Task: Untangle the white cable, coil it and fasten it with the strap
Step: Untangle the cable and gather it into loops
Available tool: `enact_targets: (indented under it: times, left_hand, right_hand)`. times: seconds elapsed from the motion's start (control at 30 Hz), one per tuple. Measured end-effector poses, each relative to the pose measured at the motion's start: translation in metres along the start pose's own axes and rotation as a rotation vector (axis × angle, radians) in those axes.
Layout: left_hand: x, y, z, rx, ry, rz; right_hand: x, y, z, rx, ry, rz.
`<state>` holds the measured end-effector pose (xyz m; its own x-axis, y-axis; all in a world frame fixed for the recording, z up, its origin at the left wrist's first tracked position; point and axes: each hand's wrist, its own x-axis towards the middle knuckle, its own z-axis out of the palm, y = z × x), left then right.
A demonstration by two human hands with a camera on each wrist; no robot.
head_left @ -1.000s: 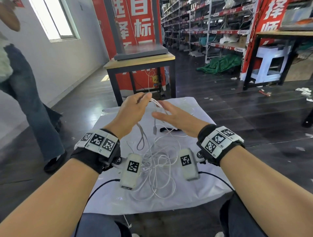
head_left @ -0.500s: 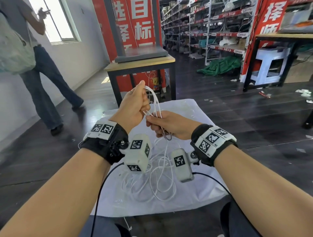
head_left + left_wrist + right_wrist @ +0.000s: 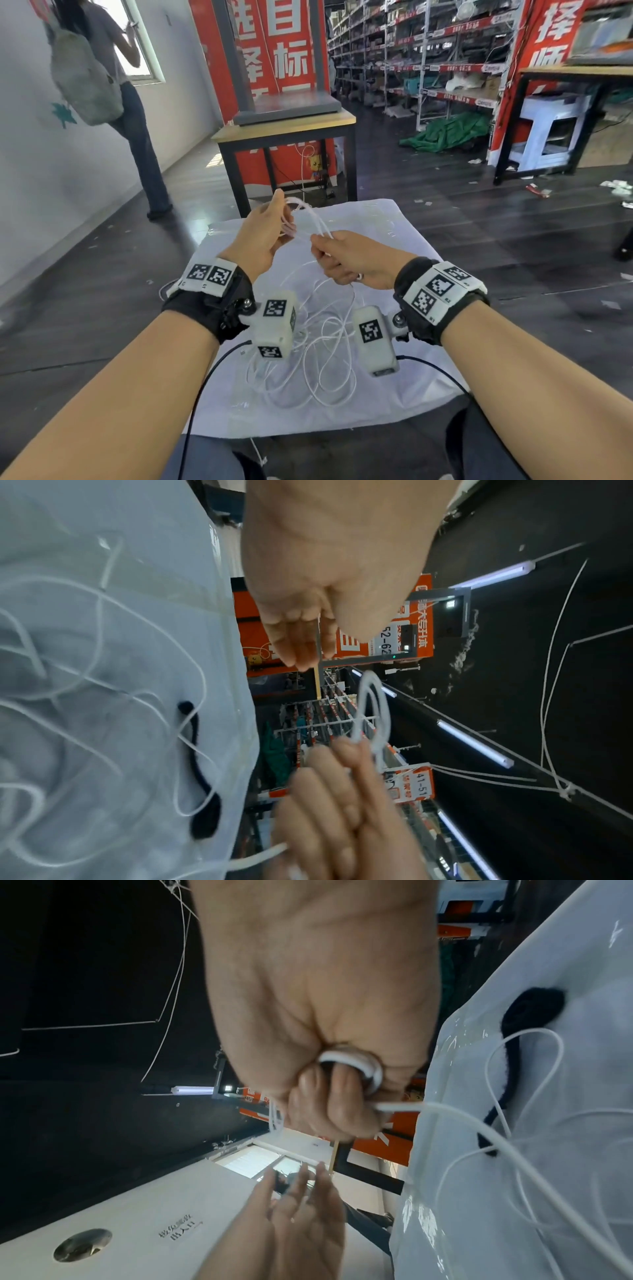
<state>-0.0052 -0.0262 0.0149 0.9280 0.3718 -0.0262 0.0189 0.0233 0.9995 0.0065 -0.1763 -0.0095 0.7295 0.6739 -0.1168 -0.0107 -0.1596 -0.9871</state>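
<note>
The white cable (image 3: 325,356) lies mostly as a loose tangle on the white sheet (image 3: 394,233). My right hand (image 3: 329,253) grips a small bundle of its loops (image 3: 308,212), which arch up toward my left hand (image 3: 274,222). In the right wrist view the right hand (image 3: 325,1091) is a fist round the cable (image 3: 352,1064). The left hand (image 3: 301,642) has straight fingers beside the loops (image 3: 371,704) and does not curl round them. The black strap (image 3: 198,772) lies on the sheet under a cable strand, and it shows again as the strap (image 3: 524,1020) in the right wrist view.
A wood-topped table with black legs (image 3: 284,126) stands just beyond the sheet. A person with a backpack (image 3: 102,85) is at the left wall by the window. Shelving (image 3: 428,51) and a green cloth (image 3: 448,132) are at the back right.
My left hand has let go of the loops and straightened its fingers. The right hand now holds the bundle alone. The person at the left has walked further off.
</note>
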Motion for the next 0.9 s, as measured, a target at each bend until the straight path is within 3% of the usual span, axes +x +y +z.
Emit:
enact_targets:
  times: [0.1,0.2,0.3,0.4,0.47,0.53,0.67,0.77,0.9]
  left_hand:
    - [-0.002,-0.015,-0.007,0.088,-0.100,-0.011]
    - [-0.014,-0.032,-0.004,0.333,-0.441,-0.037]
    - [-0.029,-0.039,0.005,0.517,-0.823,-0.074]
    - [-0.038,-0.031,0.005,0.697,-1.029,-0.128]
    - [-0.036,-0.024,-0.002,0.711,-1.011,-0.149]
    - [-0.031,-0.015,-0.013,0.651,-0.934,-0.150]
    - [-0.024,-0.002,-0.024,0.372,-0.728,-0.189]
    - [-0.020,-0.001,-0.023,0.212,-0.560,-0.167]
    - [-0.016,-0.003,-0.015,0.051,-0.329,-0.150]
  right_hand:
    - [0.002,-0.003,-0.011,0.180,0.258,-0.104]
    - [0.007,-0.011,-0.022,0.266,0.493,-0.213]
    - [0.009,-0.018,-0.028,0.298,0.640,-0.280]
    - [0.013,-0.013,-0.042,0.154,0.785,-0.282]
    - [0.011,-0.005,-0.052,-0.154,0.812,-0.212]
    - [0.007,0.005,-0.054,-0.354,0.685,-0.041]
    - [-0.001,0.018,-0.039,-0.307,0.403,0.165]
    - [-0.002,0.022,-0.029,-0.333,0.232,0.196]
    - [0.000,0.024,-0.022,-0.393,0.110,0.226]
